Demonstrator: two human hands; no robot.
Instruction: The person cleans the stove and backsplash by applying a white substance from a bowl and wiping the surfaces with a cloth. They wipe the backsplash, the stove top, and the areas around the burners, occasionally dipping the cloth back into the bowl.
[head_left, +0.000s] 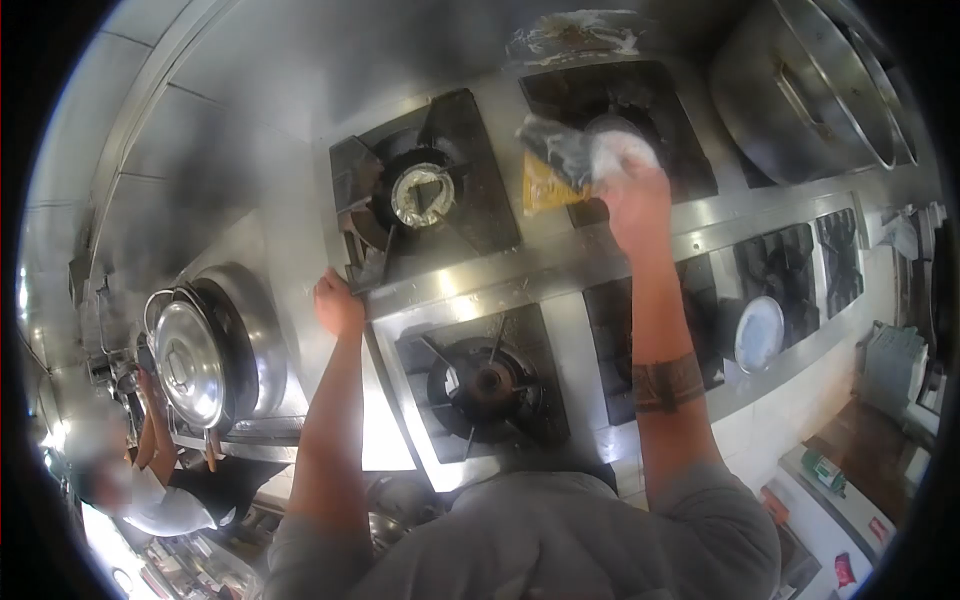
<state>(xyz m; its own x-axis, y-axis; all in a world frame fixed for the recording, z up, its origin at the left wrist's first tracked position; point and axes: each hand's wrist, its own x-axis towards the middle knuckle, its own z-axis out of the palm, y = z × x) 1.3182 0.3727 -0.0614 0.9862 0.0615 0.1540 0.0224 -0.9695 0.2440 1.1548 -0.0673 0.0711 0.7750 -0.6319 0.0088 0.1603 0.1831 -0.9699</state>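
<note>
Bundle [558, 167], one, yellow-grey, is grasped by right hand [636, 190], left hand [339, 304] clenched beside one burner [422, 195].

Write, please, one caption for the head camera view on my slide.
The right hand holds a blurred yellow-and-grey item over the stove; the left hand is beside a burner.

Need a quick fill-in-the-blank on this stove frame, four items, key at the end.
1. The right hand holds a blurred item, dark grey above and ____ below.
2. The wearer's ____ hand is at the left edge of the stove.
3. The wearer's sleeves are ____.
4. A large metal pot stands in the picture's upper ____ corner.

Missing words: yellow; left; grey; right.
</note>
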